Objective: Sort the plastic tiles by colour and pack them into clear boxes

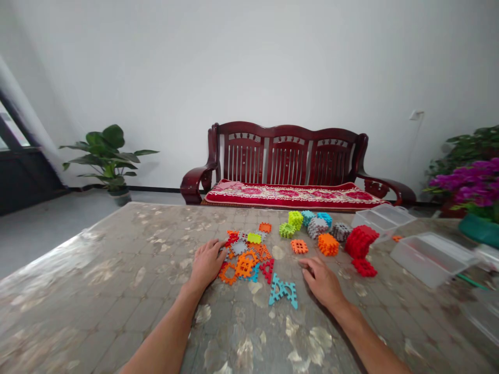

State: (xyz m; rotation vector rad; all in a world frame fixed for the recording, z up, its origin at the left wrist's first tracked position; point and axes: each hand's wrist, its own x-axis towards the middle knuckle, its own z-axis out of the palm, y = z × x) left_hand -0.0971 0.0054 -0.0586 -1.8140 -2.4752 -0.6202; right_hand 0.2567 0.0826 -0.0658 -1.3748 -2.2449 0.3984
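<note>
My left hand (209, 261) lies at the left edge of a loose pile of toothed plastic building pieces, its fingertips against the pile and its fingers spread. Orange pieces (244, 264), a grey piece (239, 246), a lime piece (254, 238) and a dark red triangular piece (267, 270) overlap there. My right hand (323, 283) rests on the table to the right, fingers slightly bent, with nothing visible in it. Between the hands, nearer to me, lies a light blue notched piece (283, 292). A small orange stack (299, 246) sits just beyond my right fingertips.
Sorted stacks stand at the back right: lime (295, 220), grey (317, 227), orange (328, 244) and red (362, 241). Clear plastic boxes (432, 259) are on the right of the patterned tablecloth (136, 280). A wooden bench (288, 156) stands behind the table.
</note>
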